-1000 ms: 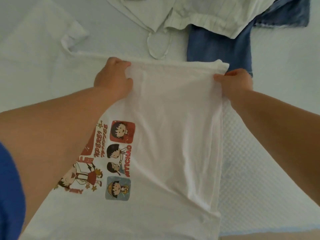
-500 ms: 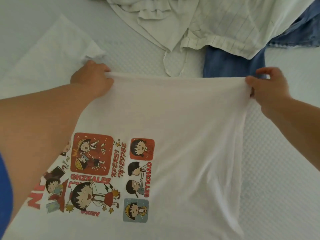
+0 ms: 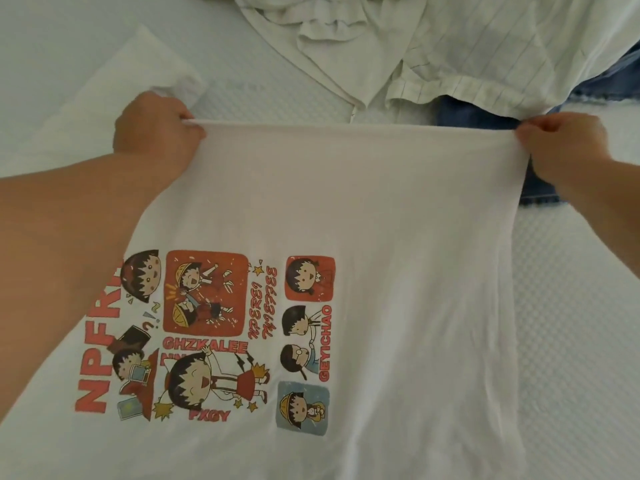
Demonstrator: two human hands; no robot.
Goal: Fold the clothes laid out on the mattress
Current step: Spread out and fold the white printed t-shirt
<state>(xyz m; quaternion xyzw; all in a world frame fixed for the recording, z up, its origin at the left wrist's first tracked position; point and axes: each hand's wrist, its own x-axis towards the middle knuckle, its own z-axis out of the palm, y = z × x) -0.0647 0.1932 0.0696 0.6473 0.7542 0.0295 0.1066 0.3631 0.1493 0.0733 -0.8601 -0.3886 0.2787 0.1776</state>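
A white T-shirt (image 3: 381, 220) with a red and blue cartoon print fills the middle of the view, stretched taut above the white mattress (image 3: 571, 306). My left hand (image 3: 156, 133) grips the left end of its far edge. My right hand (image 3: 564, 136) pinches the right end of the same edge. The print faces up and lies on the left half of the cloth, partly hidden by my left forearm. The near end of the shirt runs out of view at the bottom.
A cream striped shirt (image 3: 467, 46) lies crumpled at the top, over blue denim (image 3: 467, 114) that shows beyond the far edge and by my right wrist. A white sleeve or folded white cloth (image 3: 114, 88) lies at the upper left.
My hands have moved apart along the shirt's far edge, pulling it wide and taut. More of the cartoon print shows now than one second ago.
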